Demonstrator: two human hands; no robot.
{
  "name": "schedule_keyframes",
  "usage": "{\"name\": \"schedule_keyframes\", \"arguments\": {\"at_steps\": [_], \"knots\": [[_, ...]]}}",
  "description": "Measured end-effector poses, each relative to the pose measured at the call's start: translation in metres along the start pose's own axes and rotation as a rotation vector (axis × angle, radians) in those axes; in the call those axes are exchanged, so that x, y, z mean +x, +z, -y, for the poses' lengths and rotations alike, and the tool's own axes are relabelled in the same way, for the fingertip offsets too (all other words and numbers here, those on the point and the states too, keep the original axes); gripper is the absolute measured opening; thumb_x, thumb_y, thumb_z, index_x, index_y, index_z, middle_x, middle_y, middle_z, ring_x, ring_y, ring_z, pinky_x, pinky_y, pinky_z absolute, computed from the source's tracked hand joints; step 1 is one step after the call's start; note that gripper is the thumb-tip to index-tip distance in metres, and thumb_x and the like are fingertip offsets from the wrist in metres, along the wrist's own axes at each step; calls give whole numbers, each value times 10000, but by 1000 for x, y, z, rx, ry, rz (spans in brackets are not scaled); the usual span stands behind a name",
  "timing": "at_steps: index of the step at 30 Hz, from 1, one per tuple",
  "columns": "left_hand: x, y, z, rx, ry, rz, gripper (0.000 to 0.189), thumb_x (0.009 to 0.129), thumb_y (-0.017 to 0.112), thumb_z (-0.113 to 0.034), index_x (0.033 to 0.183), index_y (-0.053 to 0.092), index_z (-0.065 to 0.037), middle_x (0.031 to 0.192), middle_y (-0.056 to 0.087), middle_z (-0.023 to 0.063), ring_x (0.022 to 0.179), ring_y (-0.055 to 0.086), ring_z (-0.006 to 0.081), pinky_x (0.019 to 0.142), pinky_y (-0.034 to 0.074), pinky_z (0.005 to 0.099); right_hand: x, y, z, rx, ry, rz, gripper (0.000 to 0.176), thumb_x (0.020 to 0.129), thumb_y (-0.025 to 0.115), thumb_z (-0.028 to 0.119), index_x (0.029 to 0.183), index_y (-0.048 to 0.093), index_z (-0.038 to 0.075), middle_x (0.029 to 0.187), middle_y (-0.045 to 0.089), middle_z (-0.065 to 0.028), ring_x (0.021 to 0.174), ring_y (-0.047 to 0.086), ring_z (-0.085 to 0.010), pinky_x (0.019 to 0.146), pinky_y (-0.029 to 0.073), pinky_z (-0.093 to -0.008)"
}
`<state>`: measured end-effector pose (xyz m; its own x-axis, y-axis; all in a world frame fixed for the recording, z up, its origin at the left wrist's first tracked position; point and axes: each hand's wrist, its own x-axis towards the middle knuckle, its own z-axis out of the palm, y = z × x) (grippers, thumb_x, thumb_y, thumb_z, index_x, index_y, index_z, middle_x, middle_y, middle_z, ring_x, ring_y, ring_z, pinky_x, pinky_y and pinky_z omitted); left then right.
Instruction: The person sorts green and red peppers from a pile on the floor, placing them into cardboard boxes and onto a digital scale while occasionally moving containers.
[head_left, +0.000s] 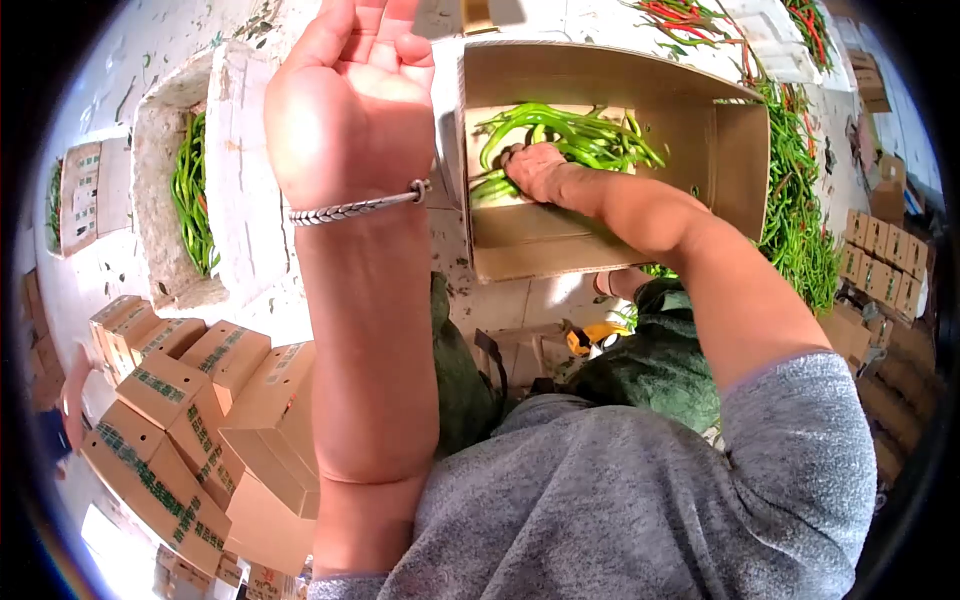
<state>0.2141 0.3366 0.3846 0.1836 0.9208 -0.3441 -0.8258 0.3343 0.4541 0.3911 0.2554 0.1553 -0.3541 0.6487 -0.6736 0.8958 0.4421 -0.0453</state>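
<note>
An open cardboard box [610, 235] stands in front of me with a bunch of long green chili peppers [575, 130] on its bottom. My right hand [537, 170] reaches into the box, its fingers curled down among the peppers at their left end; the fingertips are partly hidden. Raised high near the camera, my left hand [355, 110] shows its palm, with nothing in it. Its fingers are apart and the top edge of the view cuts them off. A braided silver bracelet [355, 208] circles the left wrist.
A white foam box [165, 270] with green peppers is at the left. Folded cardboard boxes [170, 400] are stacked at lower left. A large heap of green peppers [800, 230] lies right of the box, with red ones [685, 20] behind. Another person's arm [75, 395] shows at far left.
</note>
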Motion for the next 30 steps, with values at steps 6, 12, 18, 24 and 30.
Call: {"name": "schedule_keyframes", "arguments": {"at_steps": [6, 12, 18, 24, 30], "knots": [[11, -18, -10, -41, -91, 106, 286, 901, 427, -54, 1154, 478, 70, 1071, 556, 109, 1024, 528, 233, 722, 430, 322, -20, -10, -19, 519, -147, 83, 691, 751, 692, 250, 1304, 350, 17, 1260, 469, -150, 1067, 532, -317, 889, 439, -366], [1, 6, -7, -2, 42, -168, 274, 895, 449, -68, 1136, 487, 58, 1078, 577, 128, 1004, 556, 257, 714, 434, 329, -160, -146, -78, 659, 105, -354, 242, 836, 587, 237, 957, 572, 28, 870, 617, -105, 827, 580, -194, 747, 453, -314], [0, 8, -7, 21, 47, -157, 277, 887, 454, -63, 1127, 489, 71, 1062, 580, 140, 999, 564, 279, 727, 440, 352, -296, -74, -116, 461, 851, -888, 444, 809, 623, 382, 1069, 551, 29, 882, 649, -144, 823, 629, -259, 749, 476, -344], [4, 2, 4, 3, -54, -18, 276, 886, 462, -53, 1139, 482, 55, 1146, 544, 149, 1006, 560, 285, 732, 449, 360, -316, -6, -88, 1222, 736, -576, 625, 809, 639, 275, 1260, 380, -71, 1054, 583, -203, 952, 577, -226, 833, 447, -317], [0, 12, 19, 38, -132, 37, 231, 881, 471, -68, 1092, 497, 21, 1102, 570, 139, 1007, 535, 295, 707, 438, 353, -308, -1, -103, 797, 792, -612, 438, 803, 540, 89, 1214, 441, -27, 1122, 558, -200, 1046, 542, -285, 888, 414, -345]]}}
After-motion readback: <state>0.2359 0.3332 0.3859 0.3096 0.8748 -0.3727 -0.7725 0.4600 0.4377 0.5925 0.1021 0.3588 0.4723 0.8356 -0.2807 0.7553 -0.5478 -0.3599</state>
